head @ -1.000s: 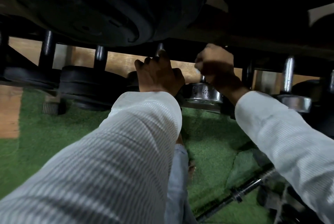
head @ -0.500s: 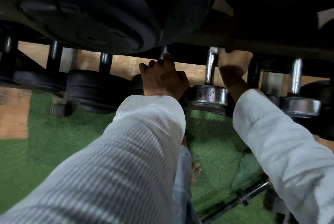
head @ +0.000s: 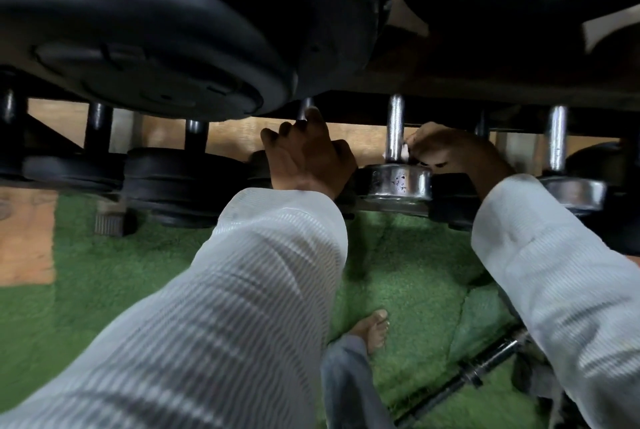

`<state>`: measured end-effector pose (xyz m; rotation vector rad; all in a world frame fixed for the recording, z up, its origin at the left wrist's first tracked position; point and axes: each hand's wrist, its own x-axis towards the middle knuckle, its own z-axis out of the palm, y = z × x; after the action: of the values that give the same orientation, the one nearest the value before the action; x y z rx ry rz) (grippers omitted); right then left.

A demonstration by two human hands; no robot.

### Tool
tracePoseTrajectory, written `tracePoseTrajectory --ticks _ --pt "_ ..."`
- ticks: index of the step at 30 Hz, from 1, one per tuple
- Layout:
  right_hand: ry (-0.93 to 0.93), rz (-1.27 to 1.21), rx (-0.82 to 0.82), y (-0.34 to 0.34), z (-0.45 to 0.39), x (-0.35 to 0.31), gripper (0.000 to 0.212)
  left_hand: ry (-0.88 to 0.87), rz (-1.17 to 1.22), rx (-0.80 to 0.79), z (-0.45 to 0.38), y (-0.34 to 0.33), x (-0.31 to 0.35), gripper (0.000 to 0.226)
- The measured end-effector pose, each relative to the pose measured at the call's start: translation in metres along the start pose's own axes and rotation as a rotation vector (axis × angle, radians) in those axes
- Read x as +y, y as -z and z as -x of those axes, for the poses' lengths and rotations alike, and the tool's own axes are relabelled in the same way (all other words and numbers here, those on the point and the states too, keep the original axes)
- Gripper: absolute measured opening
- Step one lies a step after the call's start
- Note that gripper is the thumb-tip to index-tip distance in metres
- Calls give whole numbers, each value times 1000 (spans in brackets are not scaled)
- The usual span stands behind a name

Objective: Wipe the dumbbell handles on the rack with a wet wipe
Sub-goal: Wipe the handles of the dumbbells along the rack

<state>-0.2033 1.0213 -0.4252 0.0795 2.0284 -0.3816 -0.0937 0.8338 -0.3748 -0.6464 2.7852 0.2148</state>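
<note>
Right hand (head: 446,151) pinching white wipe (head: 403,152) against base of chrome handle (head: 396,130), just above its plate (head: 398,182). Left hand (head: 308,158) curled, seemingly gripping neighbouring handle (head: 306,109), mostly hidden. Green turf (head: 408,276) below.

The dumbbell handle (head: 396,128) is bright knurled metal, its end plate (head: 398,182) glossy chrome pitted with dark specks. Neighbouring plates (head: 180,182) look matt black — rubbery. Sleeves (head: 263,290) are ribbed white cloth; the floor (head: 415,272) is rough green turf.
</note>
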Motion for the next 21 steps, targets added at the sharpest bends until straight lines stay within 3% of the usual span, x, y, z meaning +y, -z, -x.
tracePoseTrajectory --ticks 5,8,12,14,18,19,21 --pt "49 172 291 -2 34 -11 23 8 41 61 4 0 -2 50" --pt "56 259 355 -11 47 -24 41 104 100 140 6 3 -6 43" --pt "51 262 325 -7 61 -44 53 204 449 179 7 4 -16 39" --pt "112 131 233 -3 65 -60 40 208 604 210 7 5 -22 43" --pt "312 -344 84 -23 83 -100 27 207 660 281 9 -4 -45 47" --pt "297 -361 82 -30 79 -108 15 212 660 281 10 -7 -51 46" --pt "238 -286 145 -44 61 -119 28 186 702 267 12 -11 -59 46"
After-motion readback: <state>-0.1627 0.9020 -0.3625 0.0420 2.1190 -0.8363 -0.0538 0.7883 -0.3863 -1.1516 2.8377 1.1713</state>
